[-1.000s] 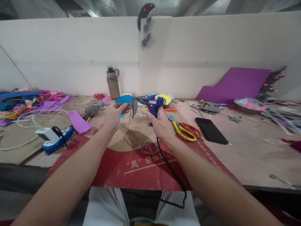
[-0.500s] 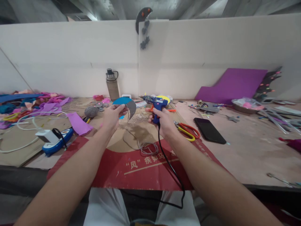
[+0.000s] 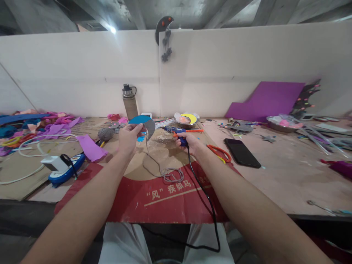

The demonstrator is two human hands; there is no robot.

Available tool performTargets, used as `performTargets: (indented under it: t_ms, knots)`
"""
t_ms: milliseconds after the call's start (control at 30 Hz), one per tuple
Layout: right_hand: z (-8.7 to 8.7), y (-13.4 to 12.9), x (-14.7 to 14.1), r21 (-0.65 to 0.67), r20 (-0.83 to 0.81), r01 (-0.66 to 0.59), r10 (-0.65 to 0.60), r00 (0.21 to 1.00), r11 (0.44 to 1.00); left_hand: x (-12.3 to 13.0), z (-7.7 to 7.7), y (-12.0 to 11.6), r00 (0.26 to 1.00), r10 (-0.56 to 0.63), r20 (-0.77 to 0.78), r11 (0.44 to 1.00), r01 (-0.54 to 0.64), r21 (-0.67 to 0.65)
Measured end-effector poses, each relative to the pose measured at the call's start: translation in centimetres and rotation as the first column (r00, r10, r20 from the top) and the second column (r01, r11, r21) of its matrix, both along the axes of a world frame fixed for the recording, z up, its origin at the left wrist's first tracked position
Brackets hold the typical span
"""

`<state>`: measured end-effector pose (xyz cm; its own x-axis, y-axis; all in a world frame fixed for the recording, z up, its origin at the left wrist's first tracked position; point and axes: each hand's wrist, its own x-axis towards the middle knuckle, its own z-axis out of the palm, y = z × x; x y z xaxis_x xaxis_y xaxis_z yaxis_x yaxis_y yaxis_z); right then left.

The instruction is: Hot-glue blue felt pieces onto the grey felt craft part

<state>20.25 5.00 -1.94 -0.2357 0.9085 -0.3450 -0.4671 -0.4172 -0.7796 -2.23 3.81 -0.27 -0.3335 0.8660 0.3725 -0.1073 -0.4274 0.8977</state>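
Observation:
Between thumb and fingers, my left hand (image 3: 129,138) pinches a crescent-shaped felt piece (image 3: 149,128), blue on its upper left and grey on its right. A thin grey cord (image 3: 173,175) runs down from the crescent to a loose coil on the red and brown cardboard. My right hand (image 3: 189,142) grips the handle of a blue glue gun (image 3: 176,130), which lies tilted low over the cardboard with its nozzle towards the left. A black cable hangs from the handle. Beside my right wrist lie red-handled scissors (image 3: 221,153), partly hidden.
A phone (image 3: 242,152) lies on the right. At the back are a water bottle (image 3: 129,102) and a bowl (image 3: 194,124) with a yellow crescent. Felt scraps (image 3: 55,128) and a blue power strip (image 3: 68,169) are on the left. A purple sheet (image 3: 268,101) leans against the partition.
My right hand has lowered and turned the glue gun from a raised hold to a flatter one near the cardboard. The left hand keeps the crescent, shifted slightly left in view.

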Motion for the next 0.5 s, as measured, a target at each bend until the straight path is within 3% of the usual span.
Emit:
performTargets:
  t_ms: [300, 500]
  knots:
    - [-1.1, 0.7, -0.1, -0.061, -0.025, 0.001, -0.003, 1.000, 0.998, -0.1, 0.4, -0.2, 0.999, 0.012, 0.036, 1.000, -0.012, -0.021]
    - [-0.6, 0.4, 0.0, 0.020, -0.034, 0.033, -0.032, 0.999, 0.999, -0.3, 0.2, -0.1, 0.999, 0.010, 0.032, 0.997, -0.008, -0.071]
